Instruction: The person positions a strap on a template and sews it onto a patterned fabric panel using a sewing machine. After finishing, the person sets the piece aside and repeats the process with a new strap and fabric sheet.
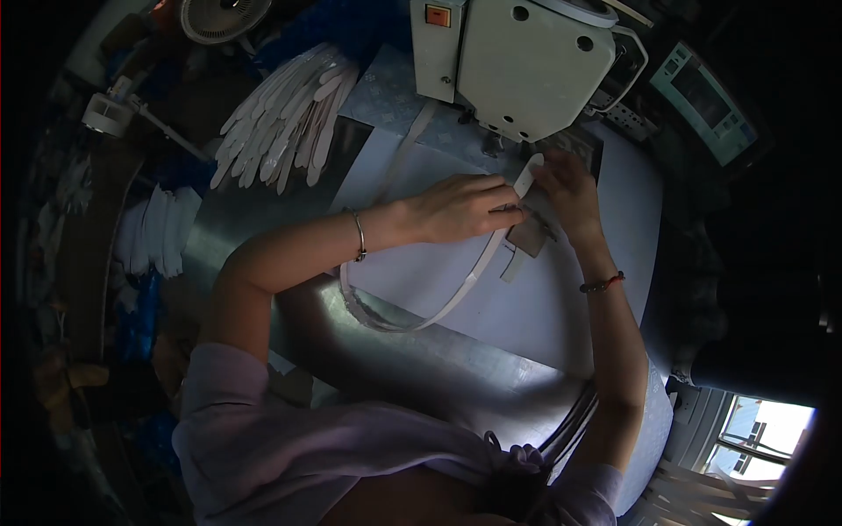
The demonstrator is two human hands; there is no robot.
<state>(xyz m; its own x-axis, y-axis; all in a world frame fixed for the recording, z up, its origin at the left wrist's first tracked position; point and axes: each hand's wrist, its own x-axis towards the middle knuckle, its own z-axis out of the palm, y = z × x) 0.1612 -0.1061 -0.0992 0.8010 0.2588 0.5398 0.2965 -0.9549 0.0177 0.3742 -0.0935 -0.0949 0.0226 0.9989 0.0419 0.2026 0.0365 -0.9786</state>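
Note:
A long white strap (465, 287) hangs in a loop over the work surface, its rounded end pointing up below the sewing machine's head. My left hand (465, 209) is closed around the strap a little below that end, fingers curled. At the tip, my right hand (568, 188) pinches the rounded end between thumb and fingers. Under my hands lies a small metal plate (528, 235) on the white sheet, with a short pale strip (512, 265) beside it. The sewing machine (526, 70) stands just beyond my hands; its needle area is dark.
A fanned pile of white straps (285, 114) lies at the back left, and more white pieces (158, 232) hang lower at the left. A control screen (704, 103) stands at the right. A fan (224, 16) and a lamp (110, 114) are at the upper left.

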